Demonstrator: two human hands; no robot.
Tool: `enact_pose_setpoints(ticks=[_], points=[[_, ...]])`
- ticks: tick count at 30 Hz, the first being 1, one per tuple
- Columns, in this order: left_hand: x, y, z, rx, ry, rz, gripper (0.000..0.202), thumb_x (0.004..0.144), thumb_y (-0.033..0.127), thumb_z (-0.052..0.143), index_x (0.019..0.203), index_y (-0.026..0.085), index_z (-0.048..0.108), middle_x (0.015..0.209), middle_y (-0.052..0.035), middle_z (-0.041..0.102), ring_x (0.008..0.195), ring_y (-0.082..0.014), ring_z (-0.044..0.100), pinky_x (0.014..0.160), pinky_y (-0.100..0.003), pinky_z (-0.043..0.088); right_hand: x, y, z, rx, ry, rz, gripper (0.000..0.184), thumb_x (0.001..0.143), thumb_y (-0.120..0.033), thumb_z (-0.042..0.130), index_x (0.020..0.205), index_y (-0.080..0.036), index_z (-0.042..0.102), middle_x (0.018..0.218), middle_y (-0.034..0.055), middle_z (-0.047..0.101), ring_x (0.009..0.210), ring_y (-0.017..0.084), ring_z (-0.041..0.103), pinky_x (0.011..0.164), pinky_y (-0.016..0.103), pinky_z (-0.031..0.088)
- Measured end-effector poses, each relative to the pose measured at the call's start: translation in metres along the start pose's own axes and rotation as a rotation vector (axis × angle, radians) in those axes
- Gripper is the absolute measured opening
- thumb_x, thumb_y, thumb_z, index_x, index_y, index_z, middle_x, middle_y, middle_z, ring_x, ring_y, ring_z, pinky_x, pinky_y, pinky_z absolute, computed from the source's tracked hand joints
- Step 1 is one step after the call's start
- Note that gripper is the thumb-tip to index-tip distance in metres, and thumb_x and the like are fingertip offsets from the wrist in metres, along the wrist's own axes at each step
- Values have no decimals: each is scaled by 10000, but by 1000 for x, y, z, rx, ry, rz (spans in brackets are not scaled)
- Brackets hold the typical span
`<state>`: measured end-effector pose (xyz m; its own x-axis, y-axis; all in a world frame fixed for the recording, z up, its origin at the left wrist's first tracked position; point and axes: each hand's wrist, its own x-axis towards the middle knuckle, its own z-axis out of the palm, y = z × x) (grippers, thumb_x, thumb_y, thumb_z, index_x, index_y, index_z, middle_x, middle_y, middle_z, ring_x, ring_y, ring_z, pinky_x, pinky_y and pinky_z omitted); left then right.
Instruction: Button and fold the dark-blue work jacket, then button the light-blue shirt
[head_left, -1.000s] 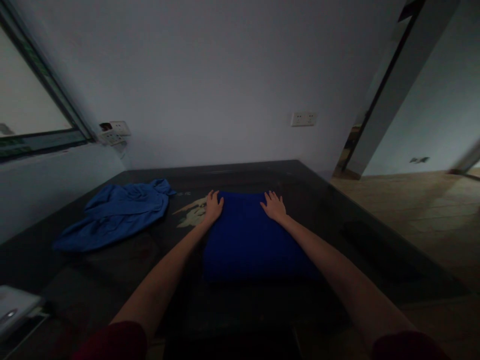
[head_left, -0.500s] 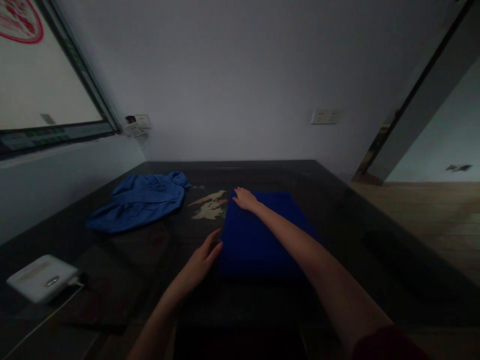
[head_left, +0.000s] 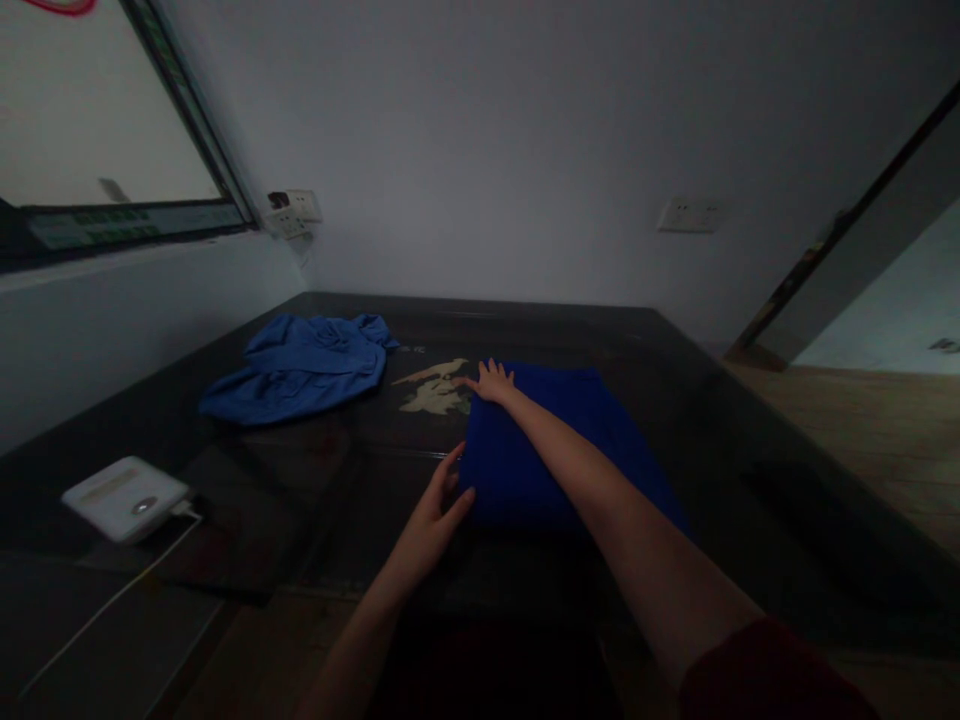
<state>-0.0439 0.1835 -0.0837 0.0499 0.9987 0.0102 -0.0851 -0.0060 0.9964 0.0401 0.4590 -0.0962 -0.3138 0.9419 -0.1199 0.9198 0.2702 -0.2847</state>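
A dark blue folded cloth [head_left: 540, 470] lies flat on the black table [head_left: 352, 520] in front of me. My right hand [head_left: 493, 383] rests on its far left corner, fingers spread and palm down. At the near left edge is my left hand [head_left: 441, 500], thumb and fingers apart. Its thumb touches or nearly touches the cloth's side; I cannot tell whether any fabric sits between the fingers. My right forearm crosses over the cloth and hides part of it.
A crumpled lighter blue garment [head_left: 307, 365] lies at the table's far left. Nearer, a white box-shaped device [head_left: 127, 497] has a white cable [head_left: 105, 610] running off the edge. A bird picture [head_left: 439, 388] decorates the tabletop. Wall sockets [head_left: 690, 214] are behind.
The view has tilted down and shifted a little left. My right hand's fingers have spread wider on the cloth, and my left hand's thumb and fingers have opened further.
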Motion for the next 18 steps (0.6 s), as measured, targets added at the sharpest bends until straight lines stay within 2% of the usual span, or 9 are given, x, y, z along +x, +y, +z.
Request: enact_pose_setpoints(ticks=[2,6,11,15,18], points=[[-1,2,0,-31,-8,-3,664,828,420,604,1409,232,343,1330,-99,537,1204,-257,516,1014,-384,411,3,-2,1,-1,-42,21,728,925,-565,297,1498,-152,121,1565,136,31,1417,345,59,1103,563,95],[0,10,2,-94,-16,23,586,840,386,591,1362,215,385,1153,-89,632,1015,-223,609,902,-351,475,7,-3,1,-9,-103,52,757,913,-560,328,1503,-165,65,1567,122,-13,1422,333,18,1107,557,56],[9,21,6,68,30,84,471,847,368,570,1276,212,456,943,-43,638,819,-175,599,725,-277,499,7,-1,2,-20,-124,60,753,913,-547,329,1503,-190,27,1567,103,-48,1427,297,-21,1114,533,25],[13,23,4,224,-27,69,450,852,350,553,1272,221,454,1055,-61,618,917,-198,600,785,-307,499,2,-1,5,-23,-99,55,746,918,-526,328,1503,-190,8,1568,89,-64,1427,287,-53,1116,526,-4],[13,19,-1,271,-77,4,479,852,349,551,1295,217,426,1157,-78,602,994,-213,599,863,-338,481,0,-1,7,-22,-76,51,740,919,-518,324,1503,-183,16,1570,88,-52,1427,286,-52,1119,518,-10]])
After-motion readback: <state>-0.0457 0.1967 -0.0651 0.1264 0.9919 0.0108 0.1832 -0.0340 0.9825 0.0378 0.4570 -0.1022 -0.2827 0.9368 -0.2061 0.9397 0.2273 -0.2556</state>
